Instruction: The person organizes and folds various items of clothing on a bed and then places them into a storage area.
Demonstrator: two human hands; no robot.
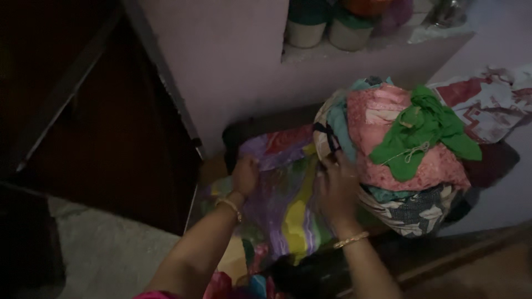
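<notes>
Multicoloured cloth (pixel 288 205) under both hands, finger positions lost in dim light.

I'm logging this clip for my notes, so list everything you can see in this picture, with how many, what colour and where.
multicoloured cloth: one, purple, yellow, green and red, spread flat at centre under both hands.
bundle of clothes: one heap, pink, teal and patterned black-and-white, right of the flat cloth.
green garment: one, bright green, on top of the bundle.
red-and-white cloth: one, far right, behind the bundle.
pots: two show clearly, pale with dark green tops, on the wall ledge at top.
wall: pale lilac, behind everything.
dark door: one, brown, left.
bangles: one gold on each wrist.
left hand: pressing the flat cloth's left part.
right hand: at the bundle's edge, fingers curled.
</notes>
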